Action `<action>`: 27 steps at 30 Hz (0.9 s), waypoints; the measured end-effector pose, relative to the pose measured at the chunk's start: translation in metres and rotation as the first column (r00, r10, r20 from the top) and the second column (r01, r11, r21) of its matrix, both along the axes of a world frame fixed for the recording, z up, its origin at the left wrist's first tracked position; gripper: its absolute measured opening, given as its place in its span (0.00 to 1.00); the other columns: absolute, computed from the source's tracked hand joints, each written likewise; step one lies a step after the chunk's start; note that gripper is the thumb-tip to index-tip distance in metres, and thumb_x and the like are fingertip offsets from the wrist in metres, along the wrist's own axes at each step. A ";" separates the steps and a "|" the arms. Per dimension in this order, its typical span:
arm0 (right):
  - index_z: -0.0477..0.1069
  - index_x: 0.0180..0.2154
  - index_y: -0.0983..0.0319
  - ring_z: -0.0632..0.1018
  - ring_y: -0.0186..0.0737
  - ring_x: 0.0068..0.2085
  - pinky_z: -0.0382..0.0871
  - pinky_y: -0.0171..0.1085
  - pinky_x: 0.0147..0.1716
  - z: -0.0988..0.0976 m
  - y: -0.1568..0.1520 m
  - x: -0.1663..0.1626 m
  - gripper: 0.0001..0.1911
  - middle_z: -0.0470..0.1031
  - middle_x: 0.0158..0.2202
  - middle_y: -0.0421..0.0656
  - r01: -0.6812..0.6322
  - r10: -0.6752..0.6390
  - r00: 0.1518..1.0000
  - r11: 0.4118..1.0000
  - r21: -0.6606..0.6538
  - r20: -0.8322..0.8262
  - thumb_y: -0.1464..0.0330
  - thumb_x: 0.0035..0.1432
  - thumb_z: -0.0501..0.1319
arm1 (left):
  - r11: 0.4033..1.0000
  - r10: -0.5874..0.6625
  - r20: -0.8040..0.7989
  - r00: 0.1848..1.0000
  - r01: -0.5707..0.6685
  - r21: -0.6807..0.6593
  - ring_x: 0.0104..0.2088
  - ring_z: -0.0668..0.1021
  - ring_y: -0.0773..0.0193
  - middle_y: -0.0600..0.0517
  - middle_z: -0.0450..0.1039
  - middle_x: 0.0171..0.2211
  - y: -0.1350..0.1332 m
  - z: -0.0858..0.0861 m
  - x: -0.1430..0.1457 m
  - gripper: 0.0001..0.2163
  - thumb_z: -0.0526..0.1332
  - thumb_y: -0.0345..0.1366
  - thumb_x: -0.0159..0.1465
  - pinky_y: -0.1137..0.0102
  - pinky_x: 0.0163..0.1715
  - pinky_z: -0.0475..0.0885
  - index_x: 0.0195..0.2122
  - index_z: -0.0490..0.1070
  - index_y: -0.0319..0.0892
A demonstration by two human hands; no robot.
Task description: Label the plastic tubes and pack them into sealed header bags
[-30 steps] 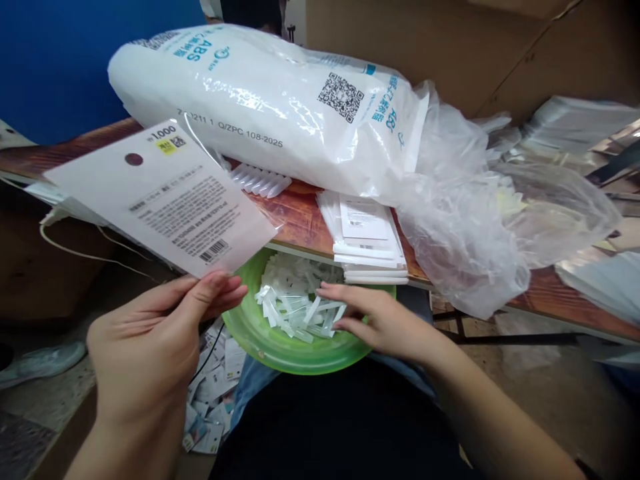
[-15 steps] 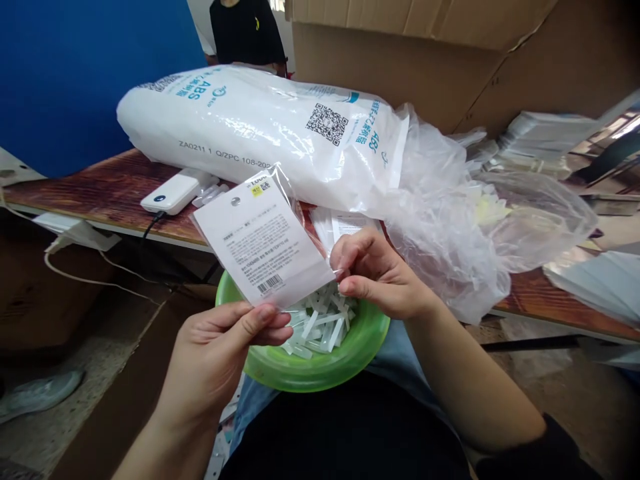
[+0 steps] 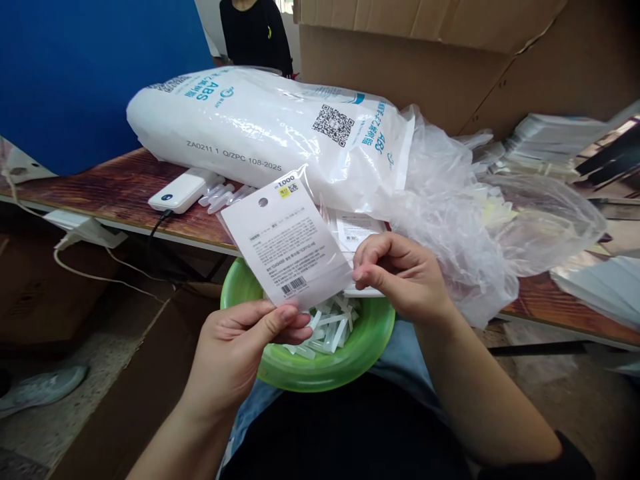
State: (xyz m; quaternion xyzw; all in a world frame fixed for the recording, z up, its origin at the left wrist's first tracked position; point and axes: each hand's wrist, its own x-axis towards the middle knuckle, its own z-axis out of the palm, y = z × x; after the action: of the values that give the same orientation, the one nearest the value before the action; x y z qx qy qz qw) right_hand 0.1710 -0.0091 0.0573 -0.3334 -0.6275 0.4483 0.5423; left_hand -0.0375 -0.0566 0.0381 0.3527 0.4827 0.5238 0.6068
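Note:
My left hand (image 3: 250,347) pinches the lower edge of a clear packet with a white printed card (image 3: 287,243) inside, held above a green bowl (image 3: 370,337) on my lap. The bowl holds several small white plastic pieces (image 3: 330,323). My right hand (image 3: 405,277) is closed in a pinch at the packet's right edge; what its fingertips hold is too small to make out.
A large white ABS sack (image 3: 270,127) lies on the wooden table (image 3: 120,183), with crumpled clear plastic (image 3: 500,220) to its right. A white power bank (image 3: 183,190) with a cable sits at the left. More printed cards (image 3: 357,230) lie behind my hands. A person in black (image 3: 255,33) stands beyond.
My right hand left the pieces in the bowl and rose to the packet's right edge. My left hand brought the packet nearer the middle, over the bowl.

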 end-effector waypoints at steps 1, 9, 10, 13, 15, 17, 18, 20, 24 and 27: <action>0.67 0.26 0.61 0.71 0.30 0.25 0.65 0.32 0.23 0.001 -0.002 -0.001 0.11 0.70 0.23 0.37 0.025 -0.025 1.000 1.000 -0.012 -0.010 0.66 0.51 0.69 | 1.000 -0.007 0.006 1.000 0.007 0.003 0.22 0.81 0.60 0.49 0.80 0.23 -0.001 0.000 0.001 0.06 0.73 0.36 0.50 0.71 0.28 0.81 0.28 0.81 0.42; 0.68 0.26 0.62 0.71 0.29 0.23 0.65 0.32 0.22 0.005 -0.009 -0.003 0.12 0.71 0.23 0.37 0.211 -0.208 0.977 0.975 -0.068 0.044 0.64 0.52 0.69 | 0.999 -0.005 0.004 1.000 0.005 0.042 0.22 0.82 0.60 0.49 0.80 0.23 0.000 0.002 0.008 0.05 0.72 0.36 0.51 0.72 0.28 0.81 0.28 0.82 0.43; 0.68 0.25 0.62 0.71 0.30 0.23 0.64 0.32 0.22 0.005 -0.009 -0.004 0.13 0.70 0.22 0.37 0.229 -0.225 0.973 0.971 -0.075 0.055 0.63 0.52 0.69 | 0.999 0.000 -0.007 1.000 0.000 0.048 0.23 0.82 0.60 0.49 0.80 0.24 0.000 0.002 0.009 0.05 0.72 0.36 0.51 0.72 0.28 0.81 0.28 0.82 0.43; 0.67 0.25 0.62 0.69 0.29 0.23 0.63 0.32 0.21 0.005 -0.010 -0.007 0.14 0.69 0.22 0.36 0.281 -0.274 0.958 0.956 -0.087 0.084 0.62 0.51 0.69 | 0.997 0.033 -0.049 0.998 -0.030 0.075 0.23 0.82 0.60 0.49 0.80 0.24 -0.001 0.002 0.012 0.04 0.72 0.35 0.51 0.73 0.28 0.81 0.28 0.81 0.42; 0.66 0.25 0.62 0.67 0.29 0.23 0.61 0.32 0.22 0.002 -0.009 -0.011 0.14 0.67 0.22 0.36 0.313 -0.305 0.946 0.947 -0.071 0.106 0.62 0.52 0.68 | 0.993 0.063 -0.081 0.995 -0.054 0.102 0.24 0.82 0.61 0.50 0.80 0.23 -0.001 0.003 0.014 0.03 0.72 0.34 0.51 0.74 0.29 0.81 0.27 0.81 0.42; 0.65 0.25 0.62 0.65 0.28 0.23 0.60 0.32 0.22 -0.002 -0.006 -0.015 0.15 0.65 0.22 0.35 0.357 -0.351 0.927 0.934 -0.021 0.131 0.61 0.54 0.67 | 0.990 0.085 -0.106 0.991 -0.072 0.121 0.24 0.82 0.62 0.51 0.80 0.23 -0.001 0.002 0.017 0.03 0.72 0.34 0.51 0.75 0.29 0.81 0.26 0.81 0.42; 0.63 0.24 0.61 0.64 0.28 0.23 0.59 0.32 0.22 -0.005 -0.005 -0.017 0.16 0.64 0.22 0.35 0.384 -0.381 0.912 0.923 0.008 0.154 0.61 0.55 0.66 | 0.989 0.093 -0.113 0.989 -0.079 0.126 0.24 0.82 0.62 0.51 0.80 0.23 -0.001 0.002 0.018 0.03 0.72 0.33 0.51 0.75 0.29 0.81 0.26 0.81 0.42; 0.62 0.25 0.61 0.63 0.27 0.23 0.59 0.32 0.21 -0.012 -0.002 -0.019 0.17 0.62 0.22 0.35 0.466 -0.472 0.856 0.881 0.082 0.208 0.59 0.56 0.65 | 0.988 0.107 -0.114 0.988 -0.093 0.125 0.23 0.82 0.62 0.51 0.80 0.23 0.000 0.000 0.019 0.04 0.73 0.33 0.50 0.74 0.29 0.81 0.26 0.81 0.41; 0.66 0.39 0.59 0.71 0.33 0.31 0.68 0.35 0.29 -0.021 -0.002 -0.012 0.12 0.69 0.33 0.40 0.512 -0.722 0.655 0.642 0.571 0.226 0.63 0.57 0.65 | 0.989 0.126 -0.077 0.989 -0.119 0.085 0.23 0.82 0.60 0.50 0.80 0.24 0.002 -0.005 0.018 0.06 0.73 0.34 0.49 0.72 0.28 0.81 0.27 0.81 0.40; 0.70 0.50 0.58 0.72 0.41 0.44 0.68 0.42 0.43 -0.024 -0.009 -0.003 0.19 0.71 0.46 0.46 0.163 -0.807 0.537 0.385 0.908 0.246 0.64 0.56 0.65 | 0.992 0.112 -0.037 0.993 -0.109 0.068 0.23 0.82 0.61 0.50 0.80 0.24 0.004 -0.004 0.017 0.06 0.73 0.35 0.49 0.73 0.28 0.81 0.28 0.81 0.41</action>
State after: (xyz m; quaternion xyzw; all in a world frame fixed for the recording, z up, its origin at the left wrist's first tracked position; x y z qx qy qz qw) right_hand 0.1685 -0.0183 0.0331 -0.3687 -0.7599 -0.2400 0.4785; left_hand -0.0200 -0.0529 0.0339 0.3558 0.4961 0.5650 0.5550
